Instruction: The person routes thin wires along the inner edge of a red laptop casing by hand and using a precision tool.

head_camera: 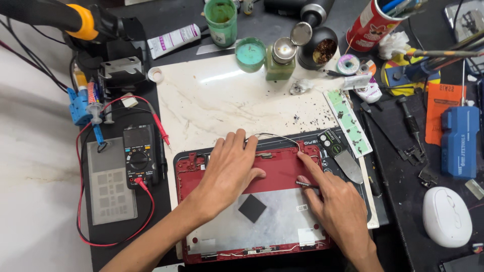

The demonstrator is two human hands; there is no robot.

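The dark bench (403, 201) is crowded, and a pale marble-patterned slab (227, 95) lies on it, with an opened red laptop shell (282, 174) on the slab's near half, grey inner plate showing and a small black square pad (252, 208) stuck on it. The left hand (229, 168) lies flat and spread on the red upper part of the shell, holding nothing, just pressing down. The right hand (338, 206) rests on the shell's right side, forefinger stretched towards a small dark metal part (306, 184) at the edge of the red strip; whether it pinches that part I cannot tell.

A thin black cable (275, 136) loops off the far edge of the shell just beside the left fingertips; a sliding palm may well snag or pinch it. Dark crumbs are scattered on the slab to the far right, and they could get under the shell and scratch it. A multimeter (138, 156) with red leads lies to the left, a flat metal pry tool (348, 163) just right of the shell, and a white mouse (446, 216) well apart on the right. The small part looks easy to flick away and lose among the clutter
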